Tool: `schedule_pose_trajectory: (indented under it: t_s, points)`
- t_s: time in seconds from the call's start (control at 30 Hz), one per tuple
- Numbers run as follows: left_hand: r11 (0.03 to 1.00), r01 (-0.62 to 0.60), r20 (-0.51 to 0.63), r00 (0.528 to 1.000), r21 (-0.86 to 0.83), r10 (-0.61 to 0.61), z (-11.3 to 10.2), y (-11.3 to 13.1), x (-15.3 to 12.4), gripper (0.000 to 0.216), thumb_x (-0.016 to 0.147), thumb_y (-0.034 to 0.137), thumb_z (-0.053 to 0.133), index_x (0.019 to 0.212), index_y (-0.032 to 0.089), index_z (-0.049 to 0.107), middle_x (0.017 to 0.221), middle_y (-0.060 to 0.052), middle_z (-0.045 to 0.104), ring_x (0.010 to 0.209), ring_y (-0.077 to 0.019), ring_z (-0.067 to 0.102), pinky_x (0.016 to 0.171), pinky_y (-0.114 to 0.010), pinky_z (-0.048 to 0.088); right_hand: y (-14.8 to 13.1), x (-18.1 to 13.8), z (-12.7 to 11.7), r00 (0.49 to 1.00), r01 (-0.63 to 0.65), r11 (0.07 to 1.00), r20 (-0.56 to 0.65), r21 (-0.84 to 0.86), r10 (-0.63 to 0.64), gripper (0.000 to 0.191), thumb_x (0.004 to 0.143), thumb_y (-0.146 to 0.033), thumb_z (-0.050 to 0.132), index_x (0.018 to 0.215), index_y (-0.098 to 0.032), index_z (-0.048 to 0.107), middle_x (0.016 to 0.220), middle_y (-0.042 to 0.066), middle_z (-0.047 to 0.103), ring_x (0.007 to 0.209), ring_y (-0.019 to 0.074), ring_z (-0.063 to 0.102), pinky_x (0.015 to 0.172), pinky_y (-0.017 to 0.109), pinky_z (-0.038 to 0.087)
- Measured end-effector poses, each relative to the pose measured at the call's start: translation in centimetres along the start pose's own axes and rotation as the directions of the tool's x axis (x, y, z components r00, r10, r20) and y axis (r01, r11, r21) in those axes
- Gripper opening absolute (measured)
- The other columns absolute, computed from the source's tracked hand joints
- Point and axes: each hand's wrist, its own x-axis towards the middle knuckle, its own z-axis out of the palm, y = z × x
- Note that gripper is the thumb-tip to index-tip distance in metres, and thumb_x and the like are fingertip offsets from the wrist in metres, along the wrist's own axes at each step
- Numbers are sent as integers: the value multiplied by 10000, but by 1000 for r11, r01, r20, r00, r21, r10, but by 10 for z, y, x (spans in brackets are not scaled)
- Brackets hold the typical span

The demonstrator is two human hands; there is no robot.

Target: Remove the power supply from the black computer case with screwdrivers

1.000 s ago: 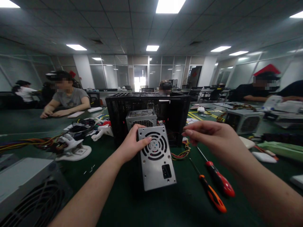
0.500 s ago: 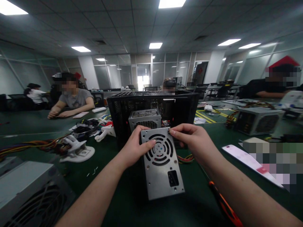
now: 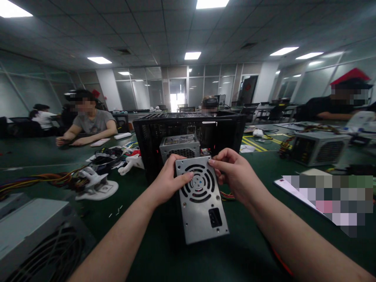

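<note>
A grey metal power supply panel (image 3: 202, 221), with a ringed fan grille and a power socket opening, is tilted up in front of me. My left hand (image 3: 173, 176) grips its upper left edge, the thumb lying on the grille and the fingers behind. At the upper right corner, my right hand (image 3: 233, 166) has thumb and finger pinched together against the panel. Whatever they pinch is too small to make out. Just beyond the panel, a power supply (image 3: 179, 145) with a honeycomb vent sits before an open black computer case (image 3: 141, 137). Coloured wires (image 3: 226, 196) show behind the panel.
Another power supply (image 3: 32, 231) fills the near left, with a white plastic piece (image 3: 96, 190) and cables beyond it. A further power supply (image 3: 319, 149) stands at the right. An orange tool handle (image 3: 282, 260) lies partly under my right forearm. Co-workers sit around the tables.
My right hand has shifted slightly, its fingers curling more at the panel's corner. The panel has risen a little. My right forearm now hides more of the orange handle.
</note>
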Motion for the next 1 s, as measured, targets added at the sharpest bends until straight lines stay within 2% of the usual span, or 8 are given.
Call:
schedule_pose_trajectory:
  t_s: [0.1, 0.27, 0.37, 0.47, 0.6, 0.73, 0.87, 1.0]
  points:
    - [1000, -1, -2, 1000, -19, 1, 1, -1, 1, 523, 719, 538, 741, 1041, 219, 480, 1017, -54, 570, 984, -258, 556, 904, -449, 466, 1, 0, 0, 1000, 18, 999, 15, 26, -18, 491, 490, -322, 889, 673, -211, 447, 556, -102, 504, 394, 42, 407, 343, 170, 322]
    - [1000, -6, -21, 1000, -29, 5, 2, -2, 2, 514, 716, 536, 745, 1023, 222, 479, 1005, -44, 557, 991, -253, 549, 900, -437, 462, 5, 0, 4, 999, 34, 998, 31, 44, -35, 379, 840, -246, 770, 696, -187, 425, 580, -115, 456, 410, 17, 364, 367, 139, 287]
    - [1000, -3, -26, 1000, -26, 2, 2, -1, 1, 512, 707, 532, 742, 1020, 224, 480, 995, -39, 553, 985, -250, 545, 891, -430, 462, 6, -1, 5, 999, 36, 998, 36, 58, -38, 341, 922, -236, 706, 718, -181, 438, 590, -114, 435, 427, 17, 347, 378, 135, 271]
    - [1000, 1, -34, 999, -18, -1, 2, 0, 1, 504, 703, 531, 736, 1015, 223, 487, 1005, -45, 558, 996, -257, 547, 878, -427, 465, 5, -3, 3, 998, 28, 997, 59, 69, -32, 327, 872, -257, 744, 746, -188, 450, 581, -119, 425, 426, 21, 344, 380, 139, 263]
    - [1000, 14, -21, 1000, -26, -14, 2, 1, 0, 511, 710, 535, 736, 1035, 225, 494, 1010, -44, 568, 985, -254, 563, 876, -426, 475, 4, -4, -3, 995, 13, 998, 101, 63, -20, 377, 717, -376, 804, 803, -205, 480, 577, -107, 461, 456, 43, 402, 413, 155, 316]
    - [999, 14, -27, 1000, -46, -15, 3, 1, 0, 514, 706, 533, 747, 1032, 225, 496, 1006, -38, 577, 983, -251, 580, 896, -432, 483, 2, -4, -5, 996, 39, 999, 76, 9, -40, 407, 636, -455, 763, 819, -218, 488, 611, -80, 498, 471, 66, 425, 413, 187, 338]
    - [998, 21, -38, 999, -53, -23, 4, 1, 0, 514, 696, 537, 744, 1022, 223, 501, 996, -36, 582, 977, -256, 595, 910, -444, 490, -22, -11, -17, 980, 189, 974, -36, -126, -195, 378, 633, -482, 728, 785, -235, 486, 632, -70, 471, 491, 74, 399, 431, 212, 332]
    - [999, 13, -53, 998, -48, -16, 3, 0, 1, 530, 677, 549, 755, 1013, 222, 507, 1003, -45, 595, 992, -271, 604, 913, -457, 501, -60, -23, -54, 900, 335, 861, -139, -383, -413, 307, 707, -495, 671, 769, -244, 505, 714, -29, 514, 622, 112, 487, 543, 254, 402]
